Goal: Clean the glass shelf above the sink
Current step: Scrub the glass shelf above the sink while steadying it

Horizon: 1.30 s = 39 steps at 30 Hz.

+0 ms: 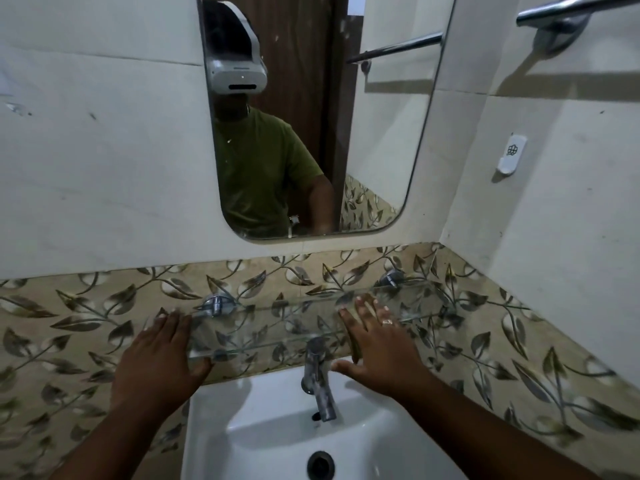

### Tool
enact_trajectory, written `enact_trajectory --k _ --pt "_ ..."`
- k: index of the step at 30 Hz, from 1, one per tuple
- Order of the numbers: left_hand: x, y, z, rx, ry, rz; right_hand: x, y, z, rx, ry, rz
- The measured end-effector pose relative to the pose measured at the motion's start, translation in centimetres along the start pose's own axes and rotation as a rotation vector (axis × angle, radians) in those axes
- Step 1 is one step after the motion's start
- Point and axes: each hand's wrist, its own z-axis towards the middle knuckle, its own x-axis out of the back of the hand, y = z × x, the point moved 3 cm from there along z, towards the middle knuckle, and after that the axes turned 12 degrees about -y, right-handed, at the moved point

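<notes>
A clear glass shelf [287,323] runs along the leaf-patterned tile wall above the white sink [277,420], held by two chrome brackets [216,304]. My left hand [162,358] rests flat at the shelf's left end, with the thumb under its front edge. My right hand [377,344] lies flat on the shelf right of the middle, fingers spread, a ring on one finger. Neither hand holds a cloth or anything else. Nothing stands on the shelf.
A chrome tap [317,379] rises from the sink just below the shelf, between my hands. A mirror [311,116] hangs above, reflecting a person in a green shirt. A towel rail [568,12] sits top right, and a small white wall holder [512,154] on the right wall.
</notes>
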Motion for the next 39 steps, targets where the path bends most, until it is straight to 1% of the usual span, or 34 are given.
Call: enact_trajectory --k 4,7,9,13,16,20,24,27,32,35,39 --pt "0.2 0.0 -0.1 0.006 -0.015 -0.002 1.6 -1.5 3.7 -0.093 0.002 0.093" --pt "0.1 -0.1 -0.2 0.015 -0.03 -0.005 2.2 -2.9 4.7 -0.13 0.002 0.14" --pt "0.2 0.0 -0.2 0.014 -0.036 -0.008 2.0 -3.8 4.1 -0.109 0.001 0.129" --pt "0.2 0.0 0.0 0.014 -0.029 -0.001 1.0 -6.2 1.2 -0.007 0.037 0.109" --pt "0.1 0.0 0.1 0.015 -0.027 0.009 0.4 -9.0 0.3 0.002 0.058 0.135" --pt "0.0 0.2 0.1 0.013 -0.032 0.017 0.2 -12.4 3.0 -0.024 0.046 0.122" --pt "-0.1 0.0 0.1 0.013 -0.033 0.021 2.0 -14.3 6.0 0.018 -0.066 0.044" --pt "-0.2 -0.1 0.3 0.023 -0.042 0.02 2.2 -14.5 6.7 0.045 -0.089 0.039" --pt "0.0 0.1 0.3 0.015 -0.038 0.022 1.0 -13.8 4.5 0.119 -0.042 0.018" --pt "0.1 0.1 0.3 0.023 -0.041 0.029 0.5 -12.9 3.3 0.14 -0.071 -0.087" --pt "0.0 0.0 0.1 0.01 -0.04 0.03 2.0 -9.5 4.4 0.126 -0.135 -0.171"
